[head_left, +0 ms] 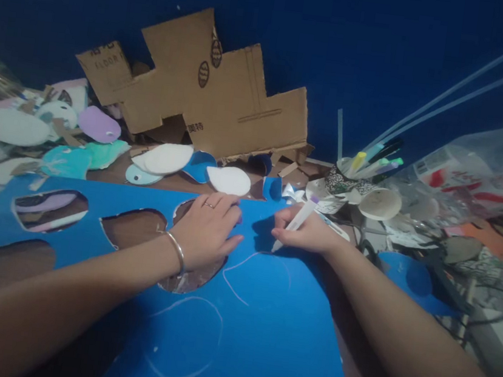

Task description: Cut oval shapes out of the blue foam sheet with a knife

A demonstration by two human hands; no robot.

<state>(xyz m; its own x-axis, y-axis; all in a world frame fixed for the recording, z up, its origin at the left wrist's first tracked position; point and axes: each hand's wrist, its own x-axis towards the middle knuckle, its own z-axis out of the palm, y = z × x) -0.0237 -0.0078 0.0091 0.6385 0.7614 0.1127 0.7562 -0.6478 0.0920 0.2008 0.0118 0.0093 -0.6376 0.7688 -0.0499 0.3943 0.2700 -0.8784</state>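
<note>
A large blue board (277,351) with several rounded holes cut in it lies before me. My right hand (304,228) grips a white marker (299,219) with a purple end, its tip at the board just above a pale, partly drawn curve (233,266). Flat on the board beside a hole, my left hand (210,226) has its fingers somewhat apart and holds nothing; it wears a ring and a bracelet. A second pale round outline (220,331) shows nearer to me.
Cut brown cardboard (230,100) leans on the dark blue wall. White oval cutouts (228,181) and coloured pieces lie along the back. A patterned cup (344,178) of markers stands at the right, near a plastic bag (486,174) and a blue scrap (410,278).
</note>
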